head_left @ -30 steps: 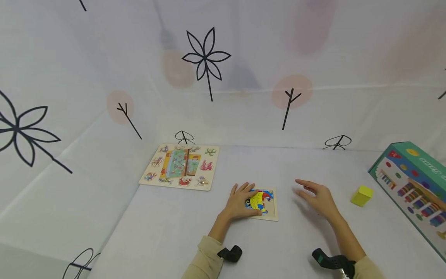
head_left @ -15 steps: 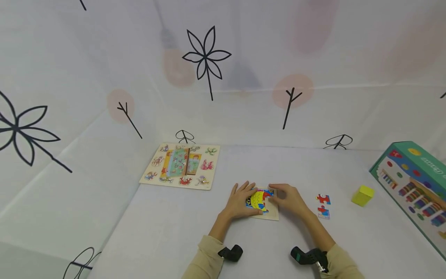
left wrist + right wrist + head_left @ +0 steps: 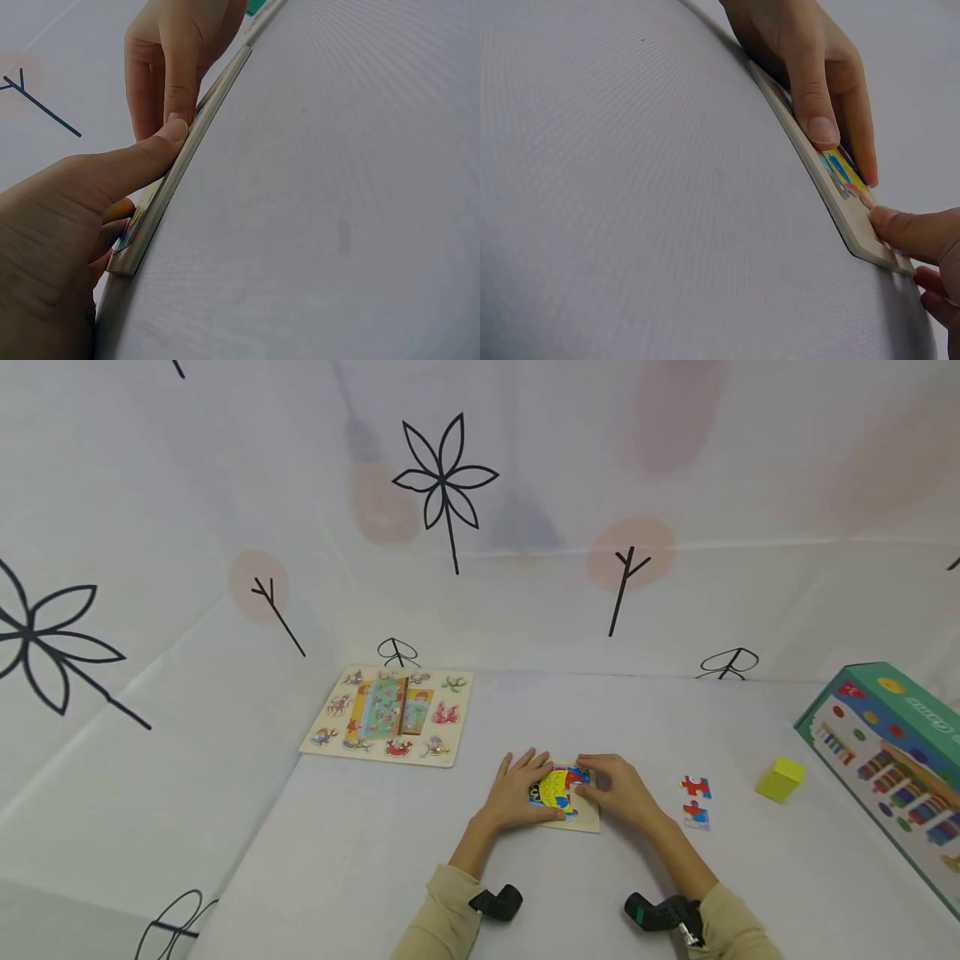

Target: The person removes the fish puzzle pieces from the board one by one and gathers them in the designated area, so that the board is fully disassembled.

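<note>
A small wooden jigsaw puzzle lies on the white table, with a yellow, blue and red picture in a pale frame. Its lower right part shows bare wood. Across its left side rests my left hand, fingers spread and fairly straight, thumb pressing on top by the near edge. My right hand grips at the upper right of the puzzle, thumb on its face and the other fingers curled down past the edge. Two loose puzzle pieces, one red and one red and blue, lie to the right.
A yellow block stands right of the loose pieces. Beyond it is a green and white toy box. At the back left lies a wooden peg board with sea animals and picture panels on it. A patterned cloth hangs behind.
My right hand has come left from above the table to the puzzle's upper right, uncovering the two loose pieces. For the last half second it stays there; my left hand keeps its place.
</note>
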